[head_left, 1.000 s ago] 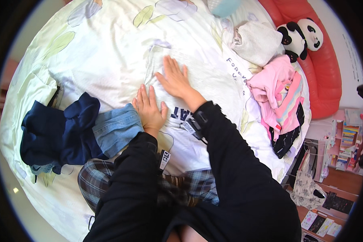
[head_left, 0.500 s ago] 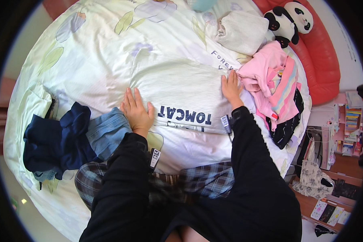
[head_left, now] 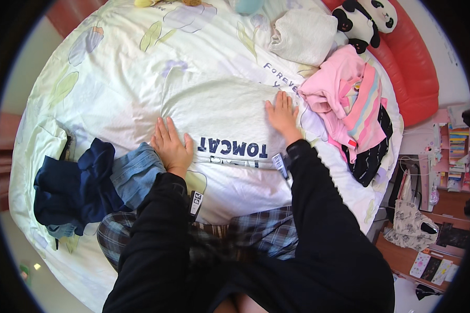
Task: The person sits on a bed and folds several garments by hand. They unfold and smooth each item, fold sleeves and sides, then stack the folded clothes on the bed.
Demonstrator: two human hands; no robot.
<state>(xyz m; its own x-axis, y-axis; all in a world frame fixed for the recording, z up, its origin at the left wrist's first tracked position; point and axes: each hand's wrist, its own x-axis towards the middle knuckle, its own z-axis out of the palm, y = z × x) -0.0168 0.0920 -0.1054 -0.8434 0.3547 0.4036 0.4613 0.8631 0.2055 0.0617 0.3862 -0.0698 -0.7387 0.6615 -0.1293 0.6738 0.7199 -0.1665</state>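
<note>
A light grey shirt (head_left: pixel 219 107) with dark block lettering lies spread flat on the bed in front of me, its print upside down to me. My left hand (head_left: pixel 172 147) rests palm down at the shirt's left edge, fingers stretched out and a little apart. Near the right edge my right hand (head_left: pixel 282 116) is also laid flat on the cloth, fingers pointing away from me. Neither hand grips anything. Just left of my left wrist is a blue denim garment (head_left: pixel 138 172), partly under a navy garment (head_left: pixel 78 182).
Pink clothing (head_left: pixel 333 78) is heaped over a black garment (head_left: pixel 372 156) on the right. Beyond it lie a folded pale grey garment (head_left: pixel 305 37), a panda plush (head_left: pixel 368 23) and a red padded seat (head_left: pixel 415 68). A white garment (head_left: pixel 44 138) sits far left on the floral bedsheet (head_left: pixel 115 83).
My right hand has slid slightly left, further onto the shirt. My left hand keeps its place at the shirt's edge. The whole view has shifted a little.
</note>
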